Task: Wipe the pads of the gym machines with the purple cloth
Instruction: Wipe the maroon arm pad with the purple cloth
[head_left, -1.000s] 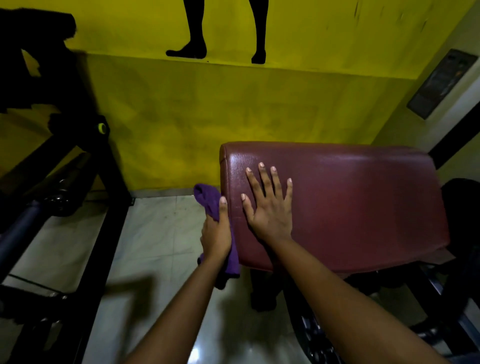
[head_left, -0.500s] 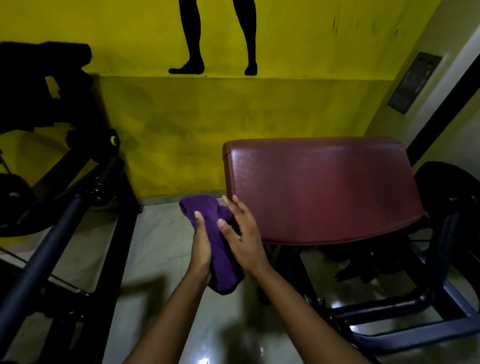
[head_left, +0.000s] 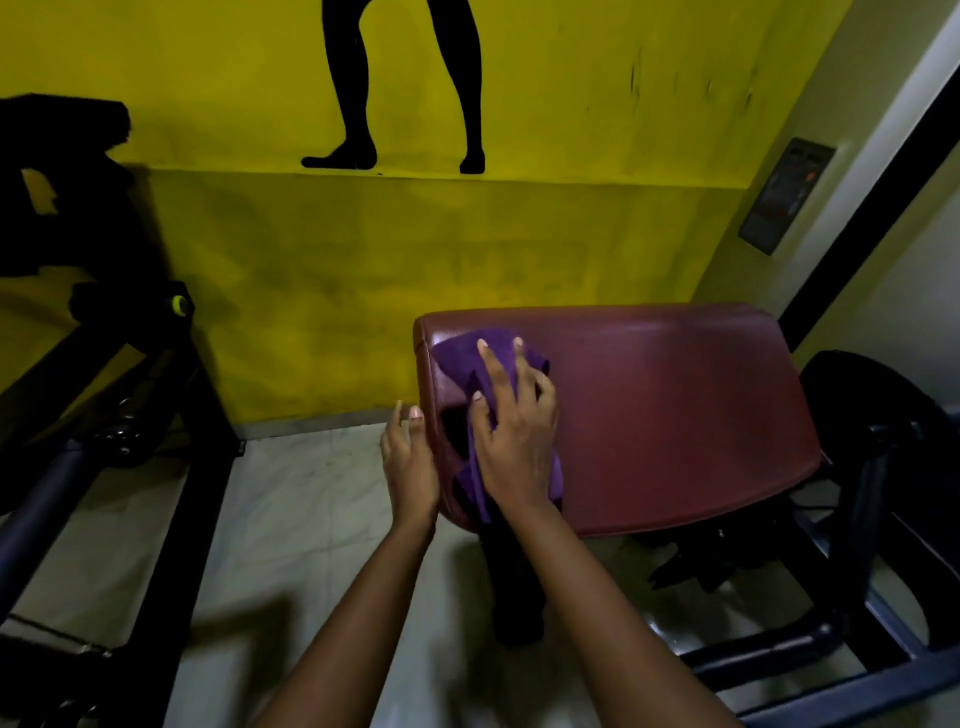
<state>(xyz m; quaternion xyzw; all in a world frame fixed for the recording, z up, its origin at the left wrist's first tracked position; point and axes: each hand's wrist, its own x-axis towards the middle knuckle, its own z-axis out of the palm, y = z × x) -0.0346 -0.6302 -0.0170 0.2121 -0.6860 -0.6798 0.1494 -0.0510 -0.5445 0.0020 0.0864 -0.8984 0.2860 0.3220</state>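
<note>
Purple cloth (head_left: 462, 358); maroon pad (head_left: 665, 415); yellow wall (head_left: 571, 234)

Our right hand (head_left: 511, 441) covers much of the purple cloth (head_left: 462, 358); the wall figure (head_left: 400, 83) is cut off above the legs.

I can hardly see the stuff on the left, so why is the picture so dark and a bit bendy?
Head view: the room is dim, so the black machine is nearly a silhouette; a soft sheen shows on the pad; the wide lens curves the wall's lines; the forearms' shadows on the floor look smeared.
</note>
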